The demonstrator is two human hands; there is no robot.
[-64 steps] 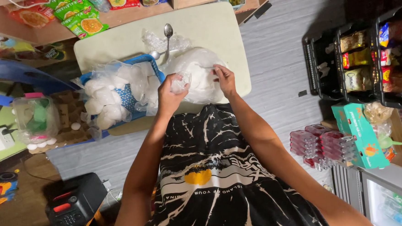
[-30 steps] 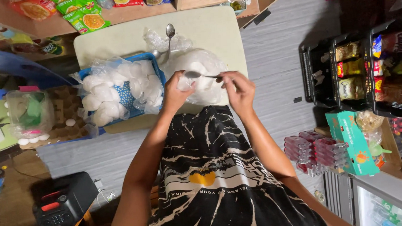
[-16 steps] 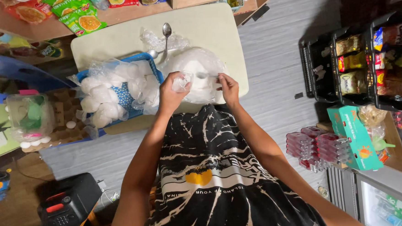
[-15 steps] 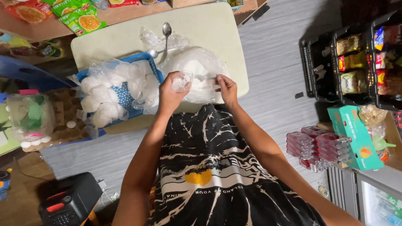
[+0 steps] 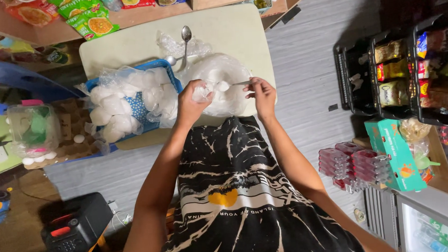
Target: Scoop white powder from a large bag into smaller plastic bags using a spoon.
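Pinching a small clear plastic bag point(image 5: 202, 93) in its closed fingers, the left hand point(image 5: 192, 101) sits at the near edge of the pale table point(image 5: 229, 28); the right hand point(image 5: 262, 92), at three o'clock from it, has its fingers clamped together on the handle of a spoon point(image 5: 232, 83), whose bowl carries a white heap and points toward nine o'clock, just beside the little bag's mouth; half a second ago the right hand held no visible spoon and was gripping the rim of the large bag, whereas a second ago it held the spoon much as now (so the spoon has come back up, loaded); the left hand has stayed in nearly the same spot throughout; under and beyond both hands lies the large clear bag of white powder point(image 5: 216, 72), at twelve o'clock from them; at nine o'clock from the left hand a blue basket point(image 5: 136, 102) holds many filled, knotted white packets point(image 5: 108, 104), unchanged since the earlier views; a second metal spoon point(image 5: 185, 38) rests on the table at twelve o'clock, next to crumpled empty bags point(image 5: 171, 44), also unmoved.
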